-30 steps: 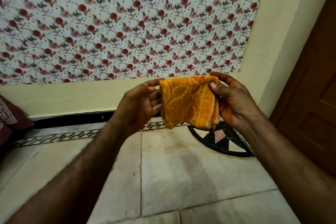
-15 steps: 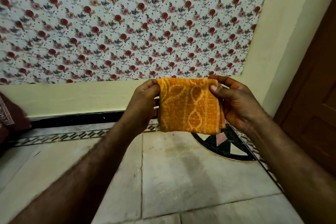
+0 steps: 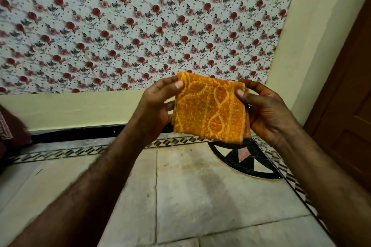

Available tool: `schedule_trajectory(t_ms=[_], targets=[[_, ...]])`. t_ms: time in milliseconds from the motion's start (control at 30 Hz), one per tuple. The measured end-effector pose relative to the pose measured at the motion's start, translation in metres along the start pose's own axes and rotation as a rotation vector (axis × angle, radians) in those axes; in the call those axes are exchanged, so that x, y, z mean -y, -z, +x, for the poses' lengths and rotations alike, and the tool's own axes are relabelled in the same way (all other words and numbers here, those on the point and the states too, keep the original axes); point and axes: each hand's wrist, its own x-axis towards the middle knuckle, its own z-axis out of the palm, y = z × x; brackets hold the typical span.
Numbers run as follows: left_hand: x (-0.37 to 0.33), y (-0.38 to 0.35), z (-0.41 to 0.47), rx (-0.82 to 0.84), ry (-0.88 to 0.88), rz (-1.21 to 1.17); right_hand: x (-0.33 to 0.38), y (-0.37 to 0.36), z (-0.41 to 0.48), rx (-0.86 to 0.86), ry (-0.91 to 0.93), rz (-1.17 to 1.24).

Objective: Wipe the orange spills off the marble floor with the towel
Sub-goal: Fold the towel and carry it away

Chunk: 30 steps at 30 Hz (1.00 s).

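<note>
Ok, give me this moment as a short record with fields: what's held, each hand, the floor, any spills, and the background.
held: towel, orange, patterned, folded, up in the air
left: left hand pinches its left edge, thumb in front
right: right hand pinches its right edge, thumb in front
surface: marble floor, pale slabs, not touched by the cloth
spills: no distinct orange spill to be made out
background: floral wall covering; wooden door at right; black round inlay in the floor
</note>
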Motion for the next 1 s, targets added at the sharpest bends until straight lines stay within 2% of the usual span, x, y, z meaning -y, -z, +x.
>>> schedule_trajectory(t_ms=[200,300,467,633,833,900,1000], targets=[[0.015,0.005,0.004,0.118,-0.006,0.061,-0.01,-0.001,0.001,-0.065,-0.032,0.074],[0.019,0.007,0.004,0.131,0.004,0.045,-0.027,-0.001,-0.002,-0.057,-0.116,0.029],[0.032,0.018,0.007,0.129,0.046,0.039,-0.037,0.006,0.008,-0.113,-0.117,0.085],[0.045,0.021,0.009,0.148,0.07,0.039,-0.07,0.01,-0.002,-0.047,-0.398,0.056],[0.058,0.027,0.015,0.098,0.097,0.004,-0.096,0.008,0.014,-0.067,-0.333,0.096],[0.065,0.03,0.018,0.081,0.107,0.009,-0.109,0.005,0.016,-0.098,-0.301,0.025],[0.077,0.034,0.025,0.07,0.124,0.046,-0.123,0.002,0.026,-0.215,-0.143,-0.117]])
